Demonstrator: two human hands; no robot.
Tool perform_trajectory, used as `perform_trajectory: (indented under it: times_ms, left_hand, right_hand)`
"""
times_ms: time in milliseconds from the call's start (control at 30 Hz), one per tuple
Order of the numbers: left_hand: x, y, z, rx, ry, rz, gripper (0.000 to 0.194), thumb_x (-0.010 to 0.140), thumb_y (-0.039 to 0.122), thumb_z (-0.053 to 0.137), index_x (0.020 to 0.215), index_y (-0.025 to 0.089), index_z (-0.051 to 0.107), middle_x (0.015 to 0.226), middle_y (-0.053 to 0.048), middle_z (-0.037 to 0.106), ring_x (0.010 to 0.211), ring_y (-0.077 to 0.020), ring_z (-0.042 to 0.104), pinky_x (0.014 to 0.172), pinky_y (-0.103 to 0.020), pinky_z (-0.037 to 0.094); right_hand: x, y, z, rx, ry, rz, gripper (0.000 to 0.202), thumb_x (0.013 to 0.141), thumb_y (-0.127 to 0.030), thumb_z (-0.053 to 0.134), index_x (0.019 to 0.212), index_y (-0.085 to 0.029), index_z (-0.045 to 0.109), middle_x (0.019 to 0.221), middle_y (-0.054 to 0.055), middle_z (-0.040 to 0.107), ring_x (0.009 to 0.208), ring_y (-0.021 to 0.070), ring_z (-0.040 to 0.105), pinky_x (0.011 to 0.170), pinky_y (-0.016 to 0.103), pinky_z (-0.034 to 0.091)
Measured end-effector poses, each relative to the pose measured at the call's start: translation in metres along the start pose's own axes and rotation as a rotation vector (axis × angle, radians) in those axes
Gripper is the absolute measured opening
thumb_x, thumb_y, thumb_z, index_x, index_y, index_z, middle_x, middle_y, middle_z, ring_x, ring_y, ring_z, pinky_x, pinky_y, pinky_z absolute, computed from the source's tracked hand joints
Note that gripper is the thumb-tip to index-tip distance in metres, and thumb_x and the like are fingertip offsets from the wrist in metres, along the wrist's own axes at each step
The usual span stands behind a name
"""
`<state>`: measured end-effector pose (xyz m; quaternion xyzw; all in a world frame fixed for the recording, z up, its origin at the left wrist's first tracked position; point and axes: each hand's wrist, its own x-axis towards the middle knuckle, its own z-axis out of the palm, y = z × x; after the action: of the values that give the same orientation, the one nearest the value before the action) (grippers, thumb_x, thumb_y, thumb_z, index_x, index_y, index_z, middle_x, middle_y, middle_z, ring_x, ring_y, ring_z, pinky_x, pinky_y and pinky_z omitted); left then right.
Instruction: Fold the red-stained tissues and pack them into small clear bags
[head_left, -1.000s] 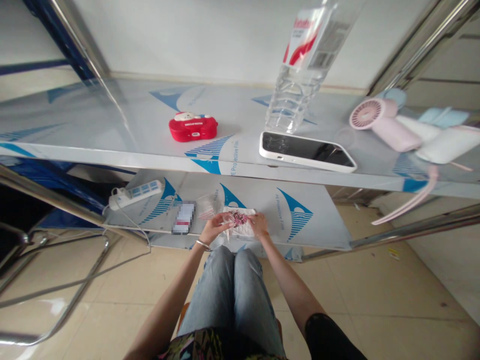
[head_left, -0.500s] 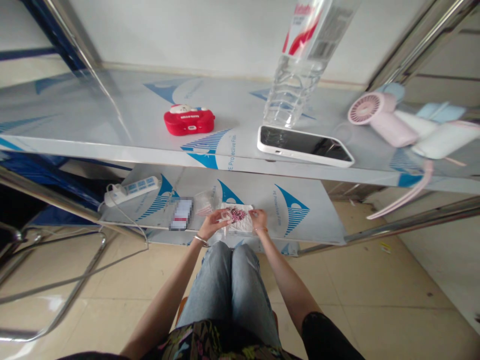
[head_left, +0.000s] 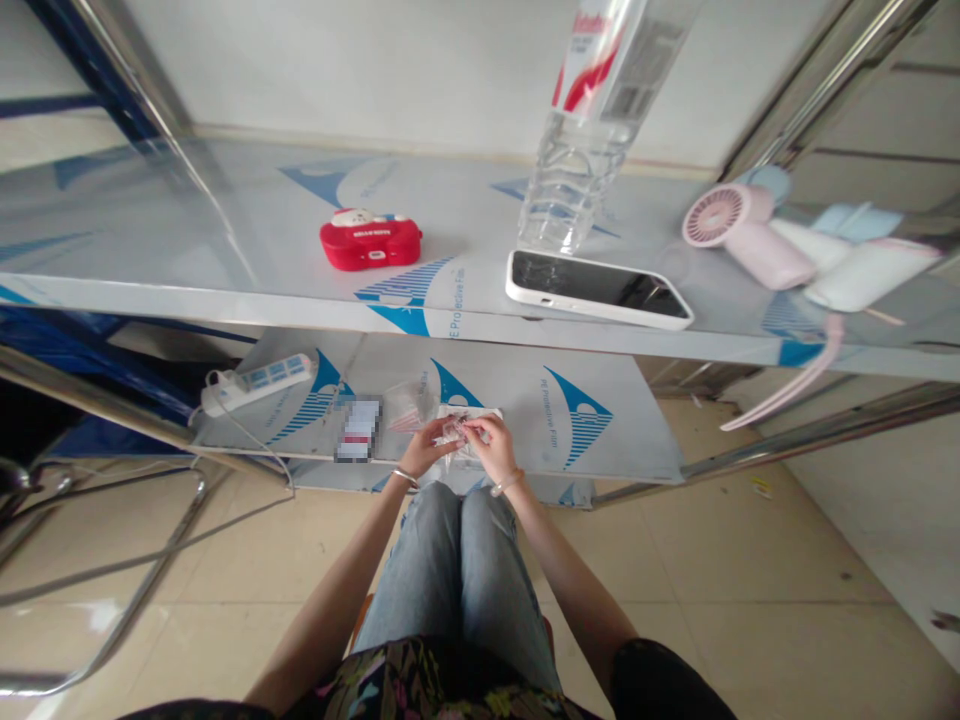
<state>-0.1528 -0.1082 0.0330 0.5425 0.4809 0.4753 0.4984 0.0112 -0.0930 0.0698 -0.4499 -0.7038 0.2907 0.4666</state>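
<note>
Over the lower shelf (head_left: pixel 510 370), my left hand (head_left: pixel 424 447) is closed on a small clear plastic bag (head_left: pixel 450 430). Close beside it, my right hand (head_left: pixel 491 446) has its fingers pinched together at the bag's right side; what they hold is too small to make out. Under both hands lies a white cloth or paper (head_left: pixel 491 414), partly covered by them. The dark red beads are mostly hidden by my fingers. Left of my hands rests another clear bag (head_left: pixel 409 405) with reddish stripes.
A phone (head_left: pixel 360 430) and a white power strip (head_left: pixel 259 384) lie on the lower shelf's left. The upper shelf (head_left: pixel 247 230) holds a red case (head_left: pixel 371 243), a white-edged phone (head_left: pixel 600 290), a water bottle (head_left: pixel 577 150) and handheld fans (head_left: pixel 750 235).
My right hand has moved left from the cloth's right edge to meet my left hand, covering the beads. The view has shifted slightly.
</note>
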Motion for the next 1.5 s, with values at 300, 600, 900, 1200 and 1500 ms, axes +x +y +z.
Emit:
perform_trajectory:
  times_ms: [300, 600, 900, 1200, 1500]
  left_hand:
    - [0.001, 0.002, 0.009, -0.001, 0.033, 0.029, 0.053, 0.064, 0.039, 0.075, 0.111, 0.017, 0.062, 0.113, -0.011, 0.065, 0.106, -0.0246, 0.059, 0.091, -0.039, 0.047]
    - [-0.007, 0.013, 0.004, 0.043, 0.069, 0.011, 0.053, 0.064, 0.04, 0.076, 0.109, 0.016, 0.063, 0.107, -0.01, 0.067, 0.103, -0.0245, 0.06, 0.087, -0.036, 0.048]
    - [-0.008, 0.006, 0.001, 0.135, 0.071, 0.009, 0.056, 0.064, 0.042, 0.075, 0.112, 0.018, 0.061, 0.107, -0.01, 0.067, 0.103, -0.0247, 0.061, 0.089, -0.039, 0.047]
    - [-0.003, -0.003, 0.008, 0.17, 0.083, 0.013, 0.051, 0.064, 0.036, 0.076, 0.108, 0.015, 0.062, 0.107, -0.012, 0.067, 0.1, -0.0249, 0.061, 0.087, -0.037, 0.047]
    - [-0.007, 0.0, 0.009, 0.179, 0.154, -0.02, 0.049, 0.062, 0.037, 0.076, 0.104, 0.016, 0.063, 0.101, -0.011, 0.069, 0.097, -0.0238, 0.062, 0.083, -0.035, 0.048]
  right_hand:
    - [-0.006, 0.07, -0.007, -0.187, 0.103, 0.101, 0.016, 0.081, -0.025, 0.054, 0.081, -0.016, 0.067, 0.082, 0.009, 0.065, 0.074, 0.0187, 0.058, 0.072, 0.032, 0.048]
    - [-0.006, 0.13, 0.012, -0.427, -0.138, 0.225, 0.01, 0.073, -0.021, 0.064, 0.08, -0.016, 0.069, 0.083, 0.008, 0.065, 0.081, 0.0203, 0.058, 0.079, 0.032, 0.045]
    - [-0.004, 0.13, 0.014, -0.34, -0.109, 0.241, 0.009, 0.075, -0.019, 0.062, 0.068, -0.015, 0.067, 0.074, 0.008, 0.065, 0.076, 0.02, 0.057, 0.077, 0.032, 0.042]
    - [0.008, 0.072, 0.003, 0.049, -0.006, 0.134, 0.025, 0.076, -0.041, 0.061, 0.077, -0.017, 0.067, 0.081, 0.007, 0.068, 0.076, 0.0187, 0.06, 0.07, 0.03, 0.047]
    - [0.009, 0.056, 0.012, -0.022, -0.061, 0.113, 0.022, 0.079, -0.037, 0.059, 0.077, -0.017, 0.068, 0.078, 0.007, 0.067, 0.074, 0.0176, 0.061, 0.069, 0.028, 0.047]
